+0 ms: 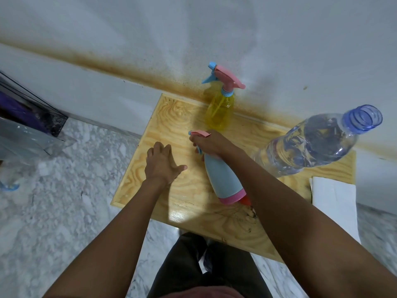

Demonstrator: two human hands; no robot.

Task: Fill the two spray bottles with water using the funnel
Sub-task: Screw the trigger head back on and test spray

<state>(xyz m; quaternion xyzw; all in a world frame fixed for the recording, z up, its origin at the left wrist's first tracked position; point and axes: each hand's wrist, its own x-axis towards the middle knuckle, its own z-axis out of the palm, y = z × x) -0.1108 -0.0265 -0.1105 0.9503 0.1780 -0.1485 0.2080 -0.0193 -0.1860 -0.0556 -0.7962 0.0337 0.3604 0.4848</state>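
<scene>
A light blue spray bottle (pixel 222 179) with a pink band at its base stands on the wooden table (pixel 193 203). My right hand (pixel 211 145) grips its pink and blue spray head. Left of the bottle, my left hand (pixel 163 164) hovers over the table with relaxed fingers and holds nothing. A yellow spray bottle (pixel 220 108) with a pink and blue trigger head stands at the table's far edge against the wall. A large clear water bottle (pixel 315 143), uncapped, stands at the right. A red object (pixel 246 200) peeks out behind the blue bottle's base; I cannot tell what it is.
White paper (pixel 333 203) lies at the table's right edge. A stained white wall (pixel 193 39) runs behind the table. Marble floor (pixel 64 211) spreads to the left, with a dark container wrapped in plastic (pixel 28 117) at far left.
</scene>
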